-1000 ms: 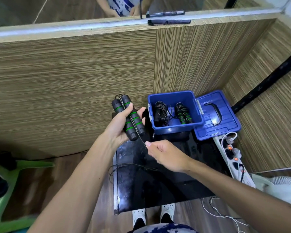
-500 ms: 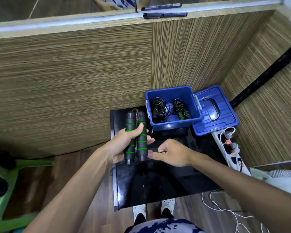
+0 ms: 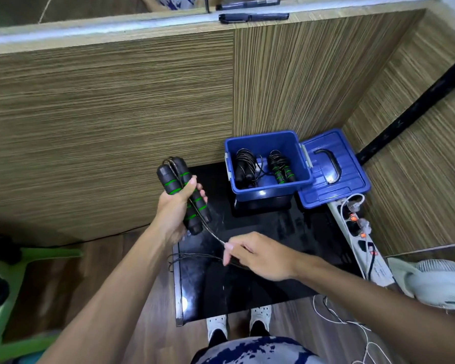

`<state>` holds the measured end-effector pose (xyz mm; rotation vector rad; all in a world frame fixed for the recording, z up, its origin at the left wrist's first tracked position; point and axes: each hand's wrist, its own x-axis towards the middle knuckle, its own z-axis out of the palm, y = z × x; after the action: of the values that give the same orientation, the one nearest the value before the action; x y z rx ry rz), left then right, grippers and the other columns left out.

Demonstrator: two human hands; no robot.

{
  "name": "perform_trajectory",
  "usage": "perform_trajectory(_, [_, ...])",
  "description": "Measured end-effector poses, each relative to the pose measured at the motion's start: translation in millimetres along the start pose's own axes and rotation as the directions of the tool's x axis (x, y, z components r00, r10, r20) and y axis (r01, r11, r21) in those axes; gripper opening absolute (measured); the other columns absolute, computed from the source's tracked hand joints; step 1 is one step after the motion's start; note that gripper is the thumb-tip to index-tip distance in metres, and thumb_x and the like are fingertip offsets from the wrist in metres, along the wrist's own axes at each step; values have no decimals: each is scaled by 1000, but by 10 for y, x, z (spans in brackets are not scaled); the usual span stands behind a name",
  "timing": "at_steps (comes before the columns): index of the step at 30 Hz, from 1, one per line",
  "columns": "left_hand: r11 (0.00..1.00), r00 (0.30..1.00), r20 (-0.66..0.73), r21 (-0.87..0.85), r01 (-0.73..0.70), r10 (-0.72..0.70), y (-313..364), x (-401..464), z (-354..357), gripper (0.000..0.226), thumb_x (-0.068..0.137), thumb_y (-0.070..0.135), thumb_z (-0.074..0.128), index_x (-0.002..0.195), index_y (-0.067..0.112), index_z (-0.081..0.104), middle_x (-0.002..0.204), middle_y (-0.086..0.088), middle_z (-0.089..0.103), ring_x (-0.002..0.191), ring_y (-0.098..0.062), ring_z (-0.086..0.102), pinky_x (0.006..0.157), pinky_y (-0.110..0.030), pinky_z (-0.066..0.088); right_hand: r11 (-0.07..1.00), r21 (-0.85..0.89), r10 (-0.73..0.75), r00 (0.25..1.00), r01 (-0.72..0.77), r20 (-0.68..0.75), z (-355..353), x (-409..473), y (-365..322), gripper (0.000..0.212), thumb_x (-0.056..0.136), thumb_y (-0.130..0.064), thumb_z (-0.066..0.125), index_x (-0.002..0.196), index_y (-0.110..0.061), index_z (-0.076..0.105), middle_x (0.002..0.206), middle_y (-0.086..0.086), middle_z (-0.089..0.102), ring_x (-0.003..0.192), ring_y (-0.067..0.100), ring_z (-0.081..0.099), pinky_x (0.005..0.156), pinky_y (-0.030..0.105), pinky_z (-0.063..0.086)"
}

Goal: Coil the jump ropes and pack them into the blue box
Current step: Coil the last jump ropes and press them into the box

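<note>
My left hand (image 3: 175, 214) grips the two black handles with green rings (image 3: 184, 194) of a jump rope, held side by side above the black table (image 3: 247, 285). A thin black cord (image 3: 213, 235) runs from the handles down to my right hand (image 3: 260, 256), which pinches it between thumb and fingers. More cord loops loosely on the table under my right hand. The open blue box (image 3: 268, 191) stands at the table's far side with two coiled jump ropes (image 3: 263, 166) inside.
The blue lid (image 3: 334, 169) with a black handle lies right of the box. A white power strip (image 3: 363, 243) with plugs runs along the table's right edge, a white fan (image 3: 439, 282) beyond it. Wood-grain walls enclose the corner. A green stool (image 3: 11, 271) stands left.
My left hand has lifted and tilted the handles leftward. My right hand has moved down and right, drawing the cord out from the handles.
</note>
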<state>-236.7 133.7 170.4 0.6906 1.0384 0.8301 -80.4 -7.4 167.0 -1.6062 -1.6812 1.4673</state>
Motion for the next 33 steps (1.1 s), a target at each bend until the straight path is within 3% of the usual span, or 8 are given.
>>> perform_trajectory(5, [991,1000,2,-130,28,-28,-22,-1,9,6,99,10,61,94,9,59,76,-5,60,64,-19,59,63,-32,56,993,96,79,996,-75,-40,73,47,59,32,105,-9,34,95,-11,65,62,-15,57,56,2,47,63,23,43])
perform_trajectory(8, [992,998,41,-114,52,-48,-49,-31,46,3,99,11,61,97,9,60,78,-7,59,67,-21,58,65,-34,57,944,258,224,974,-207,-38,159,108,23,31,100,-10,36,117,-17,61,70,-13,57,54,3,42,54,17,37])
perform_trajectory(11, [988,993,92,-133,83,-71,-71,-69,83,4,98,12,61,100,9,60,80,-7,59,69,-21,58,65,-34,58,836,498,289,956,-230,-43,186,175,-71,16,100,-30,49,111,-21,57,71,-2,46,44,4,33,46,22,27])
perform_trajectory(13, [986,989,120,-131,107,-91,-107,-114,123,7,97,13,62,102,9,59,80,-7,60,70,-21,59,66,-34,58,793,574,278,960,-206,-40,172,212,-146,27,96,-48,59,99,-21,55,73,1,45,43,5,30,47,24,25])
perform_trajectory(19, [987,993,92,-130,92,-80,-231,-201,212,15,98,20,62,109,10,61,83,-4,65,74,-18,66,73,-32,60,874,472,199,971,-114,-134,114,229,-248,33,96,-46,63,96,-13,57,73,6,58,38,6,34,40,25,28])
perform_trajectory(25, [990,992,70,-83,111,-105,-265,-254,211,20,100,24,60,115,12,63,88,-3,70,84,-17,75,73,-30,61,840,520,181,983,-154,-1,120,216,-269,32,103,-48,49,109,-17,50,84,15,70,37,8,23,39,20,27])
perform_trajectory(28, [990,991,72,-77,117,-112,-263,-238,225,18,99,25,60,113,13,65,89,-3,72,87,-17,76,72,-30,61,805,577,210,976,-141,-54,195,247,-245,36,104,-48,45,122,-17,44,84,17,70,36,8,23,38,20,29])
perform_trajectory(33, [992,992,42,-34,120,-118,-244,-217,284,19,99,29,62,108,13,66,95,-5,77,94,-19,76,72,-32,61,782,617,225,963,-89,-146,222,324,-225,24,104,-39,50,106,-15,49,82,14,61,36,3,28,37,18,28])
